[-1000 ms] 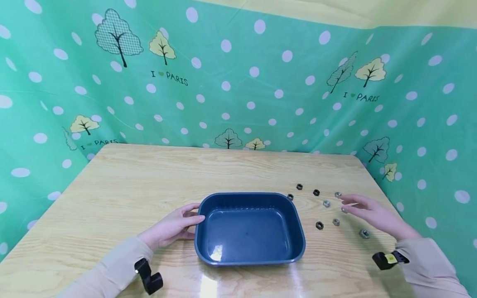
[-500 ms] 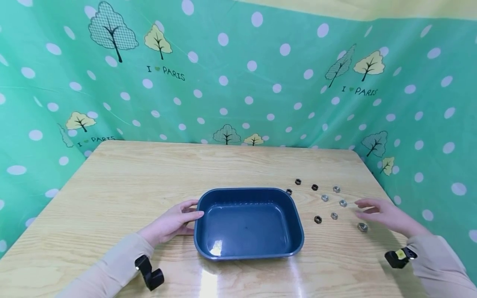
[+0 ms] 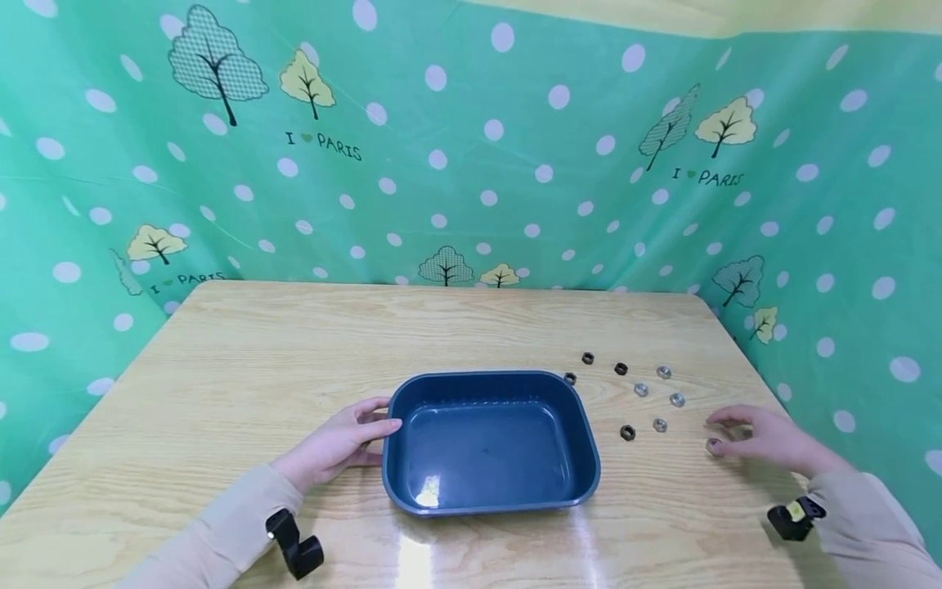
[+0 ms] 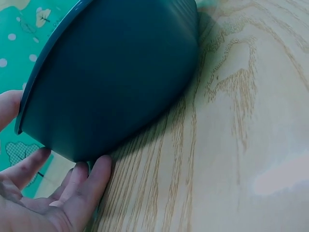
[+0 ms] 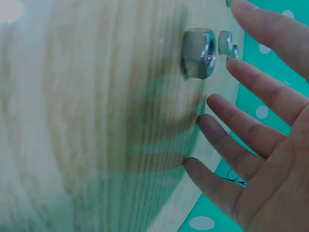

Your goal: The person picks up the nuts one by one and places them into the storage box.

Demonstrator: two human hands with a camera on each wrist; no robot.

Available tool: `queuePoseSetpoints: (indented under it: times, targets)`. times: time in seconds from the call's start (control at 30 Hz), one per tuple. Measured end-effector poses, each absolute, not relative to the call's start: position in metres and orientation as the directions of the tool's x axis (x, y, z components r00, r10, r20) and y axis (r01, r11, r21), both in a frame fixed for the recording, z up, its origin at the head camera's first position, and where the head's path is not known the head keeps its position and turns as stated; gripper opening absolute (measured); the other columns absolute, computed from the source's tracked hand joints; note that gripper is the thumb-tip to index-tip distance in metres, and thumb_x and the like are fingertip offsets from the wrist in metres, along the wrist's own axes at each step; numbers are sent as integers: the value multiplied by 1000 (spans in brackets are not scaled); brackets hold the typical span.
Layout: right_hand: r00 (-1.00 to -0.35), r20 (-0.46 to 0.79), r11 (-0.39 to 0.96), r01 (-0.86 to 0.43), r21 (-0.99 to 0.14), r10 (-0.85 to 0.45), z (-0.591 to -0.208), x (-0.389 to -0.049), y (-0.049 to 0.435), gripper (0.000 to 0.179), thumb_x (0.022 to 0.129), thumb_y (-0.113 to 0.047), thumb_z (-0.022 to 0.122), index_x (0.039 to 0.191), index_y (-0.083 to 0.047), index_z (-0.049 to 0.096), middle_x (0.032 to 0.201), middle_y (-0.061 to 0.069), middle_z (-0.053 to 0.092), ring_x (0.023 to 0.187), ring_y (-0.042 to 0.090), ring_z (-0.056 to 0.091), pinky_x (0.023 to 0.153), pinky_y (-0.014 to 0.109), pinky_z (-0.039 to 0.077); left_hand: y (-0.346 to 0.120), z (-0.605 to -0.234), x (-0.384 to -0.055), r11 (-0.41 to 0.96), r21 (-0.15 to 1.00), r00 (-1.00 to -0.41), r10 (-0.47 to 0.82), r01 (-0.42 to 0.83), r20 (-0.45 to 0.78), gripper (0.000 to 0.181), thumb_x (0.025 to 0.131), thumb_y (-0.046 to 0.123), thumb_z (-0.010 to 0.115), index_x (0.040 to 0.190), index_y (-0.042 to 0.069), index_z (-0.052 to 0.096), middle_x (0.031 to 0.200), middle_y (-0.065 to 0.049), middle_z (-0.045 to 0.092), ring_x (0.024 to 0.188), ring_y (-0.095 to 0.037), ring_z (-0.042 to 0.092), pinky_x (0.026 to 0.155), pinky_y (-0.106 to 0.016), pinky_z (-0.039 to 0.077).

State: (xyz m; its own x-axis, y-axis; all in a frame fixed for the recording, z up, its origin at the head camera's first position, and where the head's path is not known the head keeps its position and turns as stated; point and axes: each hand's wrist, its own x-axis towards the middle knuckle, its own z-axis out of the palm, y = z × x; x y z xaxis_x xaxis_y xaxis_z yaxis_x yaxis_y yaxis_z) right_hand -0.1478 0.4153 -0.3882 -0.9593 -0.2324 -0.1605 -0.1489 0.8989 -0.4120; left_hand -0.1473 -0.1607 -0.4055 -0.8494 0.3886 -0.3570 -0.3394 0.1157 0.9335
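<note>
A dark blue plastic basin [image 3: 486, 462] rests on the table in the head view. My left hand [image 3: 338, 442] holds its left side, thumb over the rim and fingers against the outer wall and lower edge, as the left wrist view of the basin [image 4: 116, 77] shows. On the right, my right hand [image 3: 773, 438] is low over a large silver hex nut [image 3: 712, 447]. In the right wrist view this nut [image 5: 195, 53] stands near the thumb and index fingertips, apart from them. The fingers [image 5: 246, 121] are spread, holding nothing.
Between basin and right hand lie several smaller nuts: silver ones such as the nut [image 3: 677, 400] and dark ones such as the nut [image 3: 628, 433]. One dark nut [image 3: 570, 379] sits close to the basin's far right corner. A green curtain [image 3: 456, 164] hangs behind the wooden table [image 3: 331, 327].
My right hand has moved from the farther silver nuts rightward, then down toward me to the large nut. The left hand keeps its hold on the basin. The head view has shifted slightly.
</note>
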Motion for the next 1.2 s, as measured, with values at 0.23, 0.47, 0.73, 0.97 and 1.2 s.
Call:
queuePoseSetpoints:
  times: [0.23,0.47,0.73,0.97,1.2]
  targets:
    - [-961,-113,903,-191,-384,-252,-396,-145,416,36,70,-28,81,97,-9,66,110,20,63,104,46,54,87,61,44,-160,-405,-145,110,932,-857,368,-345,-360,69,93,26,59,145,-4,23,138,-27,41,120,-27,50,91,-46,53]
    - [-958,-97,907,-219,-360,-270,-397,-142,415,31,67,-25,82,89,-13,64,106,18,62,102,44,55,87,61,43,-157,-406,-141,105,930,-863,349,-351,-365,69,93,25,59,144,-5,23,139,-28,39,119,-28,51,90,-46,54]
    - [-958,-108,917,-217,-336,-266,-398,-144,414,23,69,-24,81,79,-17,62,107,23,60,103,48,54,88,62,43,-155,-406,-138,77,937,-884,315,-340,-346,68,92,21,60,143,-6,25,137,-29,41,114,-23,54,90,-45,54]
    - [-961,-138,929,-186,-321,-240,-397,-146,414,22,69,-23,81,78,-16,62,111,27,58,105,51,52,90,63,42,-154,-406,-136,77,939,-889,304,-335,-342,68,91,21,61,143,-6,26,138,-29,39,114,-25,54,89,-45,54]
    - [-958,-140,929,-195,-315,-249,-397,-146,414,22,68,-18,82,79,-15,63,111,28,57,105,51,51,90,63,42,-155,-407,-137,67,945,-892,315,-321,-325,66,92,22,60,142,-6,27,141,-29,36,114,-23,54,89,-44,54]
